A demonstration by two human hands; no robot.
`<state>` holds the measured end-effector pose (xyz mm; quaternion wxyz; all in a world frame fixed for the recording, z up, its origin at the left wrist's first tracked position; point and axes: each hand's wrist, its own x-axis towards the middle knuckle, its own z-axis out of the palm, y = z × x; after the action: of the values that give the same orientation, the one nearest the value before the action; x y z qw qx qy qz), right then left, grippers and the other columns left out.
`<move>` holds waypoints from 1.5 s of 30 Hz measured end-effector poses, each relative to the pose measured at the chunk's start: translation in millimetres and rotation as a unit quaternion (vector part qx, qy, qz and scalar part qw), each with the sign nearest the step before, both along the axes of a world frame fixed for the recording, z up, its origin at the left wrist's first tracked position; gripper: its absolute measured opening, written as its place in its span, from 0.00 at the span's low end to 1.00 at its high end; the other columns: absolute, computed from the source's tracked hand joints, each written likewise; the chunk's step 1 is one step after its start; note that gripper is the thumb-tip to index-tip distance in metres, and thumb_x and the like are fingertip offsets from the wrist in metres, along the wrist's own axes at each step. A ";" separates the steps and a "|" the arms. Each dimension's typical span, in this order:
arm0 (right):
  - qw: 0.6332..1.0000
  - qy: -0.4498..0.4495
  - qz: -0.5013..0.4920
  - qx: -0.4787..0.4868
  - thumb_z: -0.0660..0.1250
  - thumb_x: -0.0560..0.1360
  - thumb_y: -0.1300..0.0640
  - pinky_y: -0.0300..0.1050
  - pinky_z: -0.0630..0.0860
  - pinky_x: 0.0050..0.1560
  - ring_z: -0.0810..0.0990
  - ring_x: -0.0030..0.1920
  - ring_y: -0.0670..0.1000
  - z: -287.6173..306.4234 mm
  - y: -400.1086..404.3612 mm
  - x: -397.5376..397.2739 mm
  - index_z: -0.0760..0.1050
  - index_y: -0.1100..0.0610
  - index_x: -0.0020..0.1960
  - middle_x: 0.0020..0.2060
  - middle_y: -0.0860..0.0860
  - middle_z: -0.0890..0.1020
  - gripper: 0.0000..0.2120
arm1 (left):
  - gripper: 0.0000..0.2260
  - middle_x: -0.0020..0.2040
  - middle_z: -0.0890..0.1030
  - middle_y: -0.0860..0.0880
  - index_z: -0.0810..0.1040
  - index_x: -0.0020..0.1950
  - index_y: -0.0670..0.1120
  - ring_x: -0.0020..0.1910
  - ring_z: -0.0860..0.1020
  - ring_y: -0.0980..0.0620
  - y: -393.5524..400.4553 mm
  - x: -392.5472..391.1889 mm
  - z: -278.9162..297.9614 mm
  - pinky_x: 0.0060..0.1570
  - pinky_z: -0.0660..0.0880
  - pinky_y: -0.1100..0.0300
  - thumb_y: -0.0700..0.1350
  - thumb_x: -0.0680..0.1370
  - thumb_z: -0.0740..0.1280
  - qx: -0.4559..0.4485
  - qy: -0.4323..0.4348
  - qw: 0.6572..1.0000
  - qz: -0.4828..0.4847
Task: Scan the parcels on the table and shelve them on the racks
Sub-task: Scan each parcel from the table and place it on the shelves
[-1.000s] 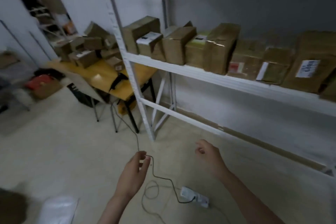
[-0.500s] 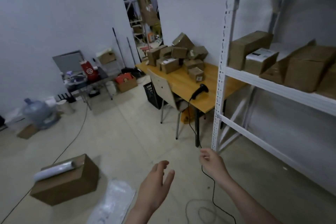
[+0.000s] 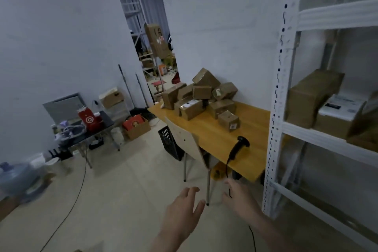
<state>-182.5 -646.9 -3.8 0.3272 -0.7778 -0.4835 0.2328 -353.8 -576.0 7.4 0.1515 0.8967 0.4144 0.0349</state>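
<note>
Several brown cardboard parcels (image 3: 201, 96) lie piled on the far end of the wooden table (image 3: 214, 135). A black handheld scanner (image 3: 238, 146) rests near the table's front edge, and its cable (image 3: 227, 168) hangs down to the floor. At the right stands the white rack (image 3: 275, 108), with a few parcels (image 3: 313, 96) on its middle shelf. My left hand (image 3: 184, 210) hangs open in the air, low in the middle, holding nothing. My right hand (image 3: 239, 198) is beside it with relaxed fingers, just below the table edge. The cable runs past it; contact is unclear.
A pale chair (image 3: 190, 147) stands at the table's near side with a black crate (image 3: 169, 145) behind it. At the left are a small dark table (image 3: 104, 122) with clutter, a water bottle (image 3: 16, 178) and a floor cable (image 3: 75, 196). A doorway (image 3: 151, 47) opens beyond.
My view has swung left from the rack and risen toward the table, which is closer now. Both hands have stayed low in front of me, holding nothing.
</note>
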 end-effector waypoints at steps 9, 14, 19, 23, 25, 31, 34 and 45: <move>0.997 -0.033 -0.039 -0.058 0.62 0.79 0.56 0.42 0.72 0.48 0.75 0.53 0.51 -13.1 121.8 54.3 0.69 0.56 0.65 0.57 0.52 0.74 0.16 | 0.20 0.69 0.69 0.53 0.62 0.72 0.52 0.63 0.73 0.53 141.3 63.2 -12.0 0.54 0.75 0.54 0.58 0.82 0.52 0.025 0.011 0.998 -0.060; 0.994 -0.030 -0.082 -0.072 0.61 0.79 0.57 0.45 0.75 0.51 0.75 0.52 0.51 -31.2 190.1 87.1 0.71 0.58 0.62 0.56 0.52 0.74 0.13 | 0.20 0.68 0.70 0.51 0.62 0.72 0.52 0.63 0.73 0.52 228.3 103.7 -20.4 0.54 0.75 0.56 0.58 0.82 0.52 0.021 0.002 0.994 -0.110; 0.985 -0.029 -0.150 -0.080 0.63 0.78 0.57 0.41 0.74 0.43 0.75 0.48 0.50 -37.0 276.6 114.1 0.71 0.59 0.61 0.52 0.52 0.75 0.13 | 0.21 0.69 0.70 0.51 0.61 0.74 0.50 0.60 0.75 0.51 332.8 143.7 -21.9 0.51 0.73 0.59 0.56 0.83 0.54 0.024 -0.018 0.986 -0.163; 0.980 -0.029 -0.173 -0.090 0.61 0.79 0.55 0.41 0.75 0.44 0.75 0.45 0.47 -38.4 344.6 133.2 0.72 0.57 0.55 0.49 0.51 0.76 0.08 | 0.21 0.69 0.70 0.52 0.61 0.74 0.51 0.60 0.75 0.51 417.3 173.3 -21.9 0.53 0.74 0.58 0.57 0.82 0.54 0.015 0.002 0.981 -0.191; 0.978 -0.021 -0.186 -0.092 0.61 0.79 0.55 0.41 0.76 0.49 0.76 0.47 0.47 -44.9 374.6 147.8 0.72 0.54 0.55 0.52 0.51 0.77 0.06 | 0.21 0.69 0.70 0.52 0.61 0.73 0.52 0.61 0.75 0.52 455.5 191.8 -23.1 0.53 0.75 0.57 0.57 0.82 0.54 0.020 0.012 0.976 -0.218; 0.959 -0.011 -0.236 -0.158 0.63 0.78 0.52 0.44 0.73 0.60 0.72 0.63 0.53 -55.6 426.6 197.1 0.66 0.56 0.68 0.66 0.55 0.70 0.20 | 0.20 0.68 0.70 0.50 0.63 0.73 0.50 0.59 0.76 0.49 525.1 264.4 -31.1 0.47 0.76 0.55 0.56 0.82 0.55 0.037 0.040 0.954 -0.294; 0.957 -0.020 -0.240 -0.163 0.64 0.78 0.53 0.46 0.73 0.61 0.70 0.66 0.54 -63.7 443.8 224.6 0.64 0.56 0.71 0.69 0.54 0.69 0.23 | 0.20 0.67 0.71 0.49 0.64 0.72 0.49 0.60 0.75 0.48 541.3 305.0 -42.8 0.48 0.76 0.54 0.55 0.82 0.55 0.028 0.050 0.946 -0.318; 0.948 -0.078 -0.270 -0.150 0.70 0.71 0.45 0.53 0.69 0.63 0.63 0.68 0.59 -119.4 493.9 341.3 0.56 0.49 0.75 0.68 0.56 0.62 0.38 | 0.19 0.64 0.72 0.49 0.63 0.71 0.48 0.54 0.78 0.47 563.6 418.1 -85.6 0.39 0.71 0.56 0.55 0.83 0.54 0.025 0.115 0.940 -0.320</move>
<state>158.8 -153.0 -123.2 0.2185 -0.9352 -0.2387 0.1439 64.3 -12.4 -78.3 0.0837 0.9833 0.1194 -0.1088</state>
